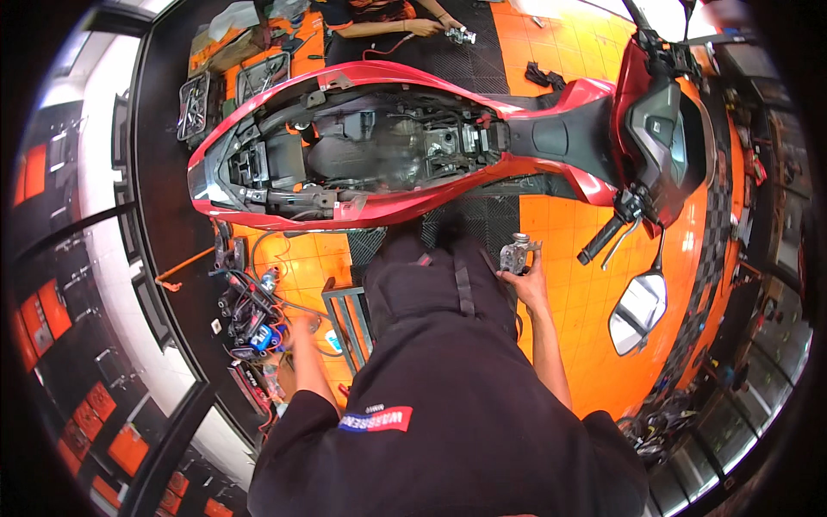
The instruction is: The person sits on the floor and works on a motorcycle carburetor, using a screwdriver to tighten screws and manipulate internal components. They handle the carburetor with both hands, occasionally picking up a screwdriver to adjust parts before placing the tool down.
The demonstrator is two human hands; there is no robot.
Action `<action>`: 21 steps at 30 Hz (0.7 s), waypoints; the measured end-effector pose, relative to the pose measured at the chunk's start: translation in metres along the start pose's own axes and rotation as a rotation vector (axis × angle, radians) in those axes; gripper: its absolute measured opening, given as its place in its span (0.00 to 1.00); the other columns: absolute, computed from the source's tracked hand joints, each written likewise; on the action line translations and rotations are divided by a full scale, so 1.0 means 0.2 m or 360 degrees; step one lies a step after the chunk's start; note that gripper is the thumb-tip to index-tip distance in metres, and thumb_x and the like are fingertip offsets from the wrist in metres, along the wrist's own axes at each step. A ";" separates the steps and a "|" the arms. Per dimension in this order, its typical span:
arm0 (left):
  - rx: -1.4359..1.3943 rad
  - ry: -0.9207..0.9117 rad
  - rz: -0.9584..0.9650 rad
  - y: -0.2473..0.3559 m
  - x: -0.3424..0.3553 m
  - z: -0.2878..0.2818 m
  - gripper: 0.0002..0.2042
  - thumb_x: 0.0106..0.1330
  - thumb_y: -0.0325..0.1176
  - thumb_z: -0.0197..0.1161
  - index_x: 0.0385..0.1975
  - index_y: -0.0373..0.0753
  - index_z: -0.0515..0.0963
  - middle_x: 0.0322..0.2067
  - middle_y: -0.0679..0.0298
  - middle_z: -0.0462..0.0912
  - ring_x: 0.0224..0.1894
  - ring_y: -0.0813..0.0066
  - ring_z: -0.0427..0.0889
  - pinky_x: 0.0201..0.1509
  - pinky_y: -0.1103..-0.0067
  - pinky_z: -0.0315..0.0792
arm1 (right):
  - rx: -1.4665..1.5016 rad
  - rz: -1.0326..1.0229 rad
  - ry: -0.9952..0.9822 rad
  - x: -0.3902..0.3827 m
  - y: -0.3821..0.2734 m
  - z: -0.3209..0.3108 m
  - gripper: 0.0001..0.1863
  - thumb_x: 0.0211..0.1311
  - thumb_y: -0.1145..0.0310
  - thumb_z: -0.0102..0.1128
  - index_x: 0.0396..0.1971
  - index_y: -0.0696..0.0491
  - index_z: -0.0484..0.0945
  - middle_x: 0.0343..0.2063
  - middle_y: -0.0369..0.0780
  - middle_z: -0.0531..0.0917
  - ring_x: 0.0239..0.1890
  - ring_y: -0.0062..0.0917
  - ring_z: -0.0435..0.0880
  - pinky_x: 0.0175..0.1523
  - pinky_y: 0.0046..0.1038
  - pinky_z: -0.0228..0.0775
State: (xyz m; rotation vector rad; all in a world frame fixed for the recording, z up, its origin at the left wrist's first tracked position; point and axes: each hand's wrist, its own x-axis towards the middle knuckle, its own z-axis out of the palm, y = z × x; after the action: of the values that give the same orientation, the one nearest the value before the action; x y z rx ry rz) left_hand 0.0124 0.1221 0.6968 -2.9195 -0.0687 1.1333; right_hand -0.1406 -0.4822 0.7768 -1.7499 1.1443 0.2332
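My right hand (pixel 527 281) is closed around a small silver-grey metal engine part (pixel 515 257), possibly a throttle body, held up beside my right thigh. Out to the left, my left hand (pixel 303 331) is smeared by motion, so its fingers cannot be made out. It is nearest to a heap of tools and hoses (pixel 250 314) on the floor, with a blue item (pixel 265 338) among them. In front of me stands a red scooter (pixel 413 207) with its seat off and the frame and engine bay (pixel 370 146) exposed.
Across the scooter, another person's hands (pixel 435 26) hold a similar metal part (pixel 461 36) with a red cord nearby. A metal-framed stool (pixel 345 314) stands by my left leg. The scooter's handlebar grip (pixel 603 239) and mirror (pixel 637 314) jut out at right. Tool trays (pixel 196 108) sit far left.
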 end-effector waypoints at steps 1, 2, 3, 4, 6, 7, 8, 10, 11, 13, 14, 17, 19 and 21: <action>0.0490 -0.0288 0.0114 0.06 -0.11 0.31 0.24 0.68 0.46 0.59 0.63 0.45 0.75 0.62 0.60 0.77 0.62 0.55 0.74 0.64 0.64 0.68 | -0.0077 0.0021 -0.0063 0.02 -0.02 -0.01 0.59 0.38 0.66 0.82 0.72 0.55 0.56 0.50 0.51 0.85 0.53 0.39 0.85 0.60 0.35 0.75; 0.0677 -0.0480 0.0151 0.12 -0.24 0.59 0.29 0.68 0.48 0.58 0.68 0.46 0.73 0.69 0.58 0.72 0.70 0.50 0.69 0.72 0.62 0.64 | -0.0154 0.0058 -0.0144 0.00 -0.04 -0.04 0.58 0.38 0.66 0.82 0.72 0.54 0.56 0.50 0.51 0.85 0.53 0.40 0.85 0.60 0.35 0.75; -0.0068 -0.0485 -0.0272 0.18 -0.24 0.82 0.30 0.67 0.50 0.59 0.69 0.47 0.72 0.67 0.56 0.74 0.69 0.49 0.70 0.72 0.62 0.65 | -0.0105 -0.0065 -0.0239 0.00 -0.09 -0.04 0.58 0.39 0.65 0.82 0.72 0.55 0.56 0.51 0.52 0.84 0.54 0.41 0.85 0.59 0.36 0.75; -0.0803 -0.0308 -0.0665 0.26 -0.24 1.01 0.31 0.67 0.51 0.61 0.69 0.48 0.72 0.64 0.53 0.76 0.69 0.49 0.70 0.71 0.61 0.65 | -0.0145 -0.0068 -0.0264 0.01 -0.10 -0.04 0.57 0.40 0.65 0.82 0.72 0.54 0.56 0.51 0.52 0.84 0.54 0.41 0.85 0.59 0.36 0.75; -0.1556 -0.0351 -0.0675 0.71 -0.28 1.12 0.29 0.67 0.50 0.60 0.66 0.46 0.72 0.62 0.51 0.77 0.66 0.48 0.72 0.69 0.60 0.66 | -0.0330 -0.0067 -0.0263 0.02 -0.09 -0.08 0.56 0.40 0.65 0.82 0.71 0.54 0.57 0.52 0.52 0.84 0.55 0.41 0.85 0.59 0.37 0.75; -0.1682 -0.0433 -0.0589 0.90 -0.32 1.07 0.28 0.67 0.50 0.60 0.65 0.46 0.72 0.60 0.51 0.77 0.65 0.47 0.72 0.68 0.60 0.67 | -0.0328 -0.0143 -0.0284 0.06 -0.04 -0.08 0.55 0.40 0.65 0.82 0.71 0.53 0.58 0.52 0.51 0.84 0.54 0.42 0.85 0.59 0.37 0.75; -0.1660 -0.0504 -0.0507 1.01 -0.37 1.06 0.27 0.67 0.49 0.60 0.64 0.45 0.73 0.59 0.50 0.78 0.64 0.47 0.73 0.67 0.59 0.68 | -0.0354 -0.0201 -0.0321 0.10 0.01 -0.07 0.58 0.40 0.66 0.82 0.73 0.53 0.54 0.50 0.51 0.85 0.52 0.40 0.86 0.58 0.37 0.76; -0.1563 -0.0631 -0.0341 1.15 -0.48 1.04 0.25 0.68 0.49 0.60 0.61 0.43 0.73 0.56 0.48 0.78 0.62 0.46 0.74 0.64 0.58 0.69 | -0.0389 -0.0297 -0.0371 0.15 0.04 -0.06 0.64 0.42 0.68 0.81 0.78 0.52 0.45 0.44 0.50 0.87 0.48 0.36 0.88 0.55 0.35 0.77; -0.1508 -0.0688 -0.0286 1.19 -0.54 1.04 0.24 0.68 0.48 0.59 0.60 0.43 0.74 0.55 0.48 0.79 0.61 0.45 0.75 0.63 0.58 0.69 | -0.0383 -0.0208 -0.0396 0.16 0.03 -0.07 0.65 0.41 0.67 0.82 0.78 0.52 0.46 0.47 0.51 0.85 0.51 0.37 0.87 0.57 0.35 0.76; -0.1362 -0.0824 -0.0188 1.20 -0.67 1.08 0.23 0.68 0.47 0.59 0.57 0.41 0.74 0.52 0.46 0.80 0.58 0.44 0.77 0.61 0.57 0.70 | -0.0350 -0.0228 -0.0386 0.19 0.03 -0.05 0.65 0.40 0.66 0.82 0.78 0.52 0.46 0.50 0.52 0.84 0.53 0.38 0.85 0.58 0.35 0.76; -0.1328 -0.0868 -0.0189 1.16 -0.76 1.13 0.22 0.68 0.47 0.59 0.56 0.40 0.75 0.51 0.46 0.80 0.57 0.44 0.77 0.59 0.56 0.71 | -0.0346 -0.0273 -0.0430 0.21 0.01 -0.01 0.65 0.40 0.66 0.82 0.77 0.53 0.47 0.52 0.52 0.84 0.55 0.39 0.84 0.59 0.35 0.75; -0.1028 -0.1063 -0.0012 1.10 -0.81 1.10 0.20 0.69 0.46 0.58 0.52 0.38 0.76 0.47 0.43 0.81 0.54 0.43 0.79 0.56 0.55 0.72 | -0.0323 -0.0251 -0.0341 0.20 0.00 0.01 0.51 0.42 0.66 0.80 0.68 0.51 0.60 0.48 0.52 0.86 0.53 0.47 0.85 0.57 0.41 0.76; -0.0788 -0.1116 0.0157 1.04 -0.75 1.03 0.19 0.69 0.45 0.58 0.49 0.37 0.76 0.44 0.42 0.82 0.52 0.42 0.81 0.53 0.54 0.74 | -0.0337 -0.0324 -0.0323 0.19 0.00 0.03 0.50 0.43 0.66 0.79 0.68 0.49 0.60 0.48 0.53 0.86 0.52 0.50 0.85 0.56 0.43 0.77; -0.0366 -0.0761 0.0394 1.01 -0.60 0.85 0.18 0.69 0.44 0.58 0.47 0.35 0.77 0.41 0.41 0.83 0.49 0.41 0.82 0.51 0.53 0.75 | -0.0334 -0.0341 -0.0403 0.17 -0.02 0.03 0.49 0.43 0.67 0.78 0.68 0.48 0.61 0.47 0.53 0.86 0.50 0.52 0.85 0.55 0.45 0.77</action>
State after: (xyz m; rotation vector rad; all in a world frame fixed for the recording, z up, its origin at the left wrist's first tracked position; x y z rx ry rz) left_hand -0.1829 -0.0860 0.6466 -2.8227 0.1766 1.9655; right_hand -0.1170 -0.4967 0.7548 -1.9474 0.7657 0.4429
